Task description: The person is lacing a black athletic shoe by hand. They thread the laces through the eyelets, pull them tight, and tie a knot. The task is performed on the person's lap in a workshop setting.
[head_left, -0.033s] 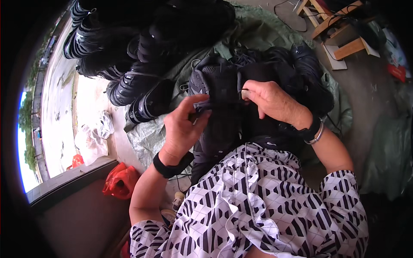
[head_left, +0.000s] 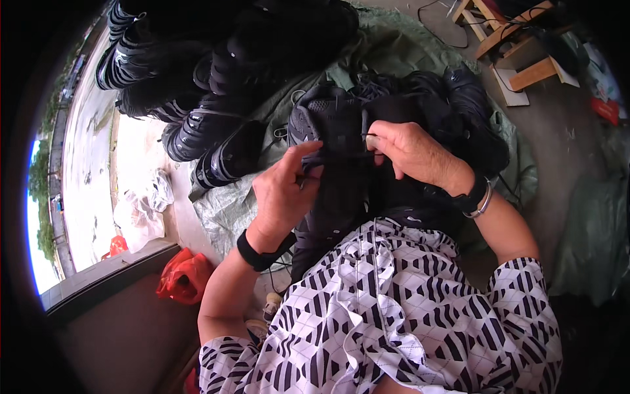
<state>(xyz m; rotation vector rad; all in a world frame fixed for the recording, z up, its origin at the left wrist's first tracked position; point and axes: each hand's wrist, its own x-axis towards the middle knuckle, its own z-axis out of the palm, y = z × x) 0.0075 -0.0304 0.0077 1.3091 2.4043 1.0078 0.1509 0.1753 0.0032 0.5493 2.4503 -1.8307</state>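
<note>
A black shoe upper [head_left: 328, 125] with a mesh front and a dark tongue lies across my lap. At its left edge is my left hand [head_left: 287, 192], its index finger stretched over the eyelet side and its thumb bent below; whatever lies between them is too dark to make out. On the opposite edge my right hand [head_left: 412, 152] has thumb and index finger pinched on a thin dark shoelace [head_left: 367, 135]. The lower part of the upper merges with dark cloth on my lap.
Several black uppers [head_left: 469, 98] lie stacked just beyond my right hand. Larger stacks of them [head_left: 216, 141] stand at the far left on a green tarp [head_left: 387, 43]. A red plastic bag [head_left: 185, 276] sits by the low wall; a wooden stool [head_left: 518, 49] is at the far right.
My left hand has shifted slightly to the right, its index finger reaching further over the upper's edge. My right hand has moved a touch left, still pinching the lace.
</note>
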